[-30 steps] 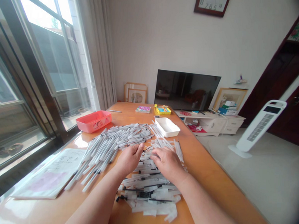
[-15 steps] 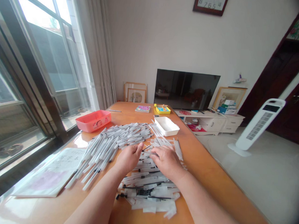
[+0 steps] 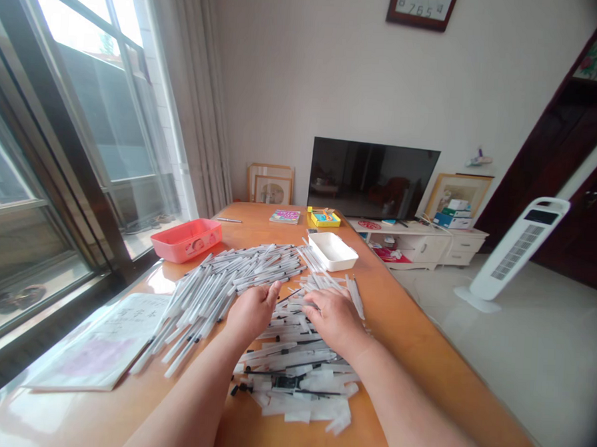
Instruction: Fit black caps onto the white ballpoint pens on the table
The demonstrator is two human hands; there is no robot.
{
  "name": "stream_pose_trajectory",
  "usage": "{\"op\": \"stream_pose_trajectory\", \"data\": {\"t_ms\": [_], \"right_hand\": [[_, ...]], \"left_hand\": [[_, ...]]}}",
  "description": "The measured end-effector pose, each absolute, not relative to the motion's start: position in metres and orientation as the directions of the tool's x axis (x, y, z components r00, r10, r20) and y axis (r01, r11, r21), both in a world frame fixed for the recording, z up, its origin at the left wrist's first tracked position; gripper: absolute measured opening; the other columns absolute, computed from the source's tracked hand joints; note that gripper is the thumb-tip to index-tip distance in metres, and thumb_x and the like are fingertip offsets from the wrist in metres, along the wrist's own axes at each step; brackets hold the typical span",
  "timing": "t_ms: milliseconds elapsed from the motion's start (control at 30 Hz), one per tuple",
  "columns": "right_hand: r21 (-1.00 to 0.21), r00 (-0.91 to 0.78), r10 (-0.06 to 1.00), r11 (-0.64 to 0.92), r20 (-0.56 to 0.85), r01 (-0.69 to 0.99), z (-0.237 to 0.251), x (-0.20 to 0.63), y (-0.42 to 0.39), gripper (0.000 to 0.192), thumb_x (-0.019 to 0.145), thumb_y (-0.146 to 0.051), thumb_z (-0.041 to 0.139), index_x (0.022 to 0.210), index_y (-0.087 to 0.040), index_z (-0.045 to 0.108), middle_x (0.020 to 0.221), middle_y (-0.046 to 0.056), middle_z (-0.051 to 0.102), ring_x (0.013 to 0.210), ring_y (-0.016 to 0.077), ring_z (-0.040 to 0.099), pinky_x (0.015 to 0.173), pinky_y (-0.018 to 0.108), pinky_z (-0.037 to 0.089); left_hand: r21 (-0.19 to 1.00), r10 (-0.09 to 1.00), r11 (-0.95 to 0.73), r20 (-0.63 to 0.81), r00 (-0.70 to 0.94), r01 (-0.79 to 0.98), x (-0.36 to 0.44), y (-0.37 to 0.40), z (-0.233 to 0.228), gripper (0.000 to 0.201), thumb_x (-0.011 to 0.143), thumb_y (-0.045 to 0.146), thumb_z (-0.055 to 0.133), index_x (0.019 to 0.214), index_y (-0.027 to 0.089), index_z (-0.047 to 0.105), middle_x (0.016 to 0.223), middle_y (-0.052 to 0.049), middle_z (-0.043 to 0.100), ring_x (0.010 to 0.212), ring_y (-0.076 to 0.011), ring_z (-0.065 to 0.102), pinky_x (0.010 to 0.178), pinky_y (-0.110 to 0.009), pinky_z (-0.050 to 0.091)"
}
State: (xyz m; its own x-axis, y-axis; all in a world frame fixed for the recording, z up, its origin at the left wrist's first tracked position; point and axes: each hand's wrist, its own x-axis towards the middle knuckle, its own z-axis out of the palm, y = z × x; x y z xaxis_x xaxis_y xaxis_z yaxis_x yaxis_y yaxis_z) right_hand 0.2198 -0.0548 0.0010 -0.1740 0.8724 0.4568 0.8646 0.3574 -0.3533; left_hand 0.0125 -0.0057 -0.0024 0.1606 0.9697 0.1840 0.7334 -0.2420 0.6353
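My left hand [image 3: 252, 309] is closed, thumb up, over the gap between two piles. A thin black pen refill [image 3: 289, 294] slants out from its fingertips towards the right. My right hand [image 3: 334, 317] is closed in a pinch a little to the right, above the nearer pile; what its fingers hold is hidden. Below both hands lies a loose pile of pen parts [image 3: 291, 356], with pale translucent pieces, dark sticks and small black caps. Beyond my left hand spreads a heap of whitish pens [image 3: 246, 271] with dark ends.
A red plastic basket [image 3: 190, 243] stands at the far left, a white tray [image 3: 333, 252] beyond my right hand. A writing booklet [image 3: 107, 343] lies at the left. Farther back on the wooden table [image 3: 420, 383] are a yellow box [image 3: 325, 219] and a colourful book [image 3: 285, 217].
My left hand has shifted slightly left, away from the right hand, and more of the black refill shows between them. My right hand has barely moved.
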Motion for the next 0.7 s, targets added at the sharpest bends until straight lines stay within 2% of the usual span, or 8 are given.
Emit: {"op": "stream_pose_trajectory", "data": {"t_ms": [100, 233, 333, 433, 500, 567, 633, 700], "right_hand": [[-0.34, -0.16, 0.88, 0.333, 0.448, 0.88, 0.0, 0.221, -0.054, 0.006, 0.09, -0.023, 0.068, 0.091, -0.027, 0.073, 0.099, -0.001, 0.077, 0.099, 0.0221, 0.066, 0.092, 0.036, 0.033], [-0.315, -0.171, 0.87, 0.342, 0.463, 0.885, -0.001, 0.22, -0.054, 0.01, 0.09, -0.023, 0.067, 0.095, -0.029, 0.073, 0.1, 0.0, 0.077, 0.101, 0.0225, 0.066, 0.095, 0.038, 0.033], [-0.311, -0.172, 0.851, 0.359, 0.497, 0.88, 0.0, 0.221, -0.055, 0.012, 0.089, -0.026, 0.069, 0.1, -0.03, 0.073, 0.103, 0.001, 0.076, 0.102, 0.0234, 0.065, 0.099, 0.04, 0.034], [-0.341, -0.088, 0.812, 0.338, 0.577, 0.877, 0.004, 0.226, -0.053, 0.037, 0.084, -0.036, 0.074, 0.121, -0.029, 0.069, 0.117, 0.007, 0.073, 0.112, 0.029, 0.062, 0.103, 0.045, 0.035], [-0.454, 0.05, 0.783, 0.305, 0.62, 0.837, 0.005, 0.231, -0.05, 0.051, 0.084, -0.041, 0.073, 0.132, -0.026, 0.063, 0.123, 0.011, 0.07, 0.115, 0.0313, 0.059, 0.102, 0.046, 0.038], [-0.665, 0.236, 0.786, 0.274, 0.571, 0.695, 0.006, 0.236, -0.046, 0.054, 0.085, -0.047, 0.07, 0.132, -0.023, 0.061, 0.119, 0.012, 0.07, 0.109, 0.0299, 0.061, 0.096, 0.045, 0.044], [-0.874, 0.375, 0.834, 0.232, 0.405, 0.428, 0.006, 0.237, -0.044, 0.056, 0.083, -0.054, 0.07, 0.127, -0.021, 0.062, 0.107, 0.01, 0.071, 0.096, 0.0261, 0.064, 0.084, 0.039, 0.049], [-0.977, 0.373, 0.904, 0.172, 0.209, 0.128, 0.008, 0.235, -0.044, 0.054, 0.078, -0.057, 0.074, 0.116, -0.019, 0.065, 0.095, 0.006, 0.07, 0.08, 0.0206, 0.062, 0.068, 0.032, 0.048]], "left_hand": [[0.607, 0.966, -0.238, 0.227, 0.122, 0.758, 0.013, -0.008, 0.002, 0.051, 0.094, 0.066, 0.041, 0.08, 0.023, 0.065, 0.071, -0.003, 0.065, 0.064, -0.0178, 0.056, 0.059, -0.028, 0.032], [0.689, 0.885, -0.465, 0.343, 0.315, 0.557, 0.02, -0.014, 0.005, 0.038, 0.089, 0.054, 0.059, 0.107, 0.023, 0.071, 0.097, -0.005, 0.072, 0.084, -0.0193, 0.062, 0.072, -0.028, 0.043], [0.77, 0.866, -0.463, 0.288, 0.409, 0.439, 0.025, -0.014, 0.003, 0.031, 0.088, 0.047, 0.059, 0.093, 0.019, 0.072, 0.086, -0.004, 0.071, 0.08, -0.0188, 0.06, 0.072, -0.028, 0.043], [0.864, 0.917, -0.343, 0.224, 0.329, 0.368, 0.025, -0.011, 0.002, 0.032, 0.085, 0.049, 0.061, 0.081, 0.018, 0.068, 0.072, -0.001, 0.064, 0.069, -0.016, 0.053, 0.065, -0.027, 0.039], [0.923, 0.95, -0.252, 0.18, 0.255, 0.29, 0.023, -0.01, 0.003, 0.034, 0.083, 0.052, 0.063, 0.081, 0.018, 0.065, 0.067, 0.002, 0.058, 0.062, -0.0135, 0.047, 0.061, -0.026, 0.036], [0.959, 0.962, -0.189, 0.139, 0.234, 0.21, 0.021, -0.011, 0.007, 0.036, 0.082, 0.054, 0.064, 0.082, 0.018, 0.064, 0.066, 0.003, 0.056, 0.061, -0.0122, 0.045, 0.061, -0.025, 0.035], [0.975, 0.963, -0.162, 0.122, 0.241, 0.155, 0.02, -0.015, 0.012, 0.037, 0.082, 0.054, 0.066, 0.082, 0.018, 0.064, 0.07, 0.002, 0.059, 0.063, -0.012, 0.047, 0.064, -0.025, 0.036], [0.979, 0.961, -0.143, 0.103, 0.258, 0.143, 0.021, -0.018, 0.015, 0.038, 0.081, 0.055, 0.068, 0.081, 0.017, 0.065, 0.071, 0.002, 0.06, 0.064, -0.0118, 0.047, 0.064, -0.025, 0.037]]}}
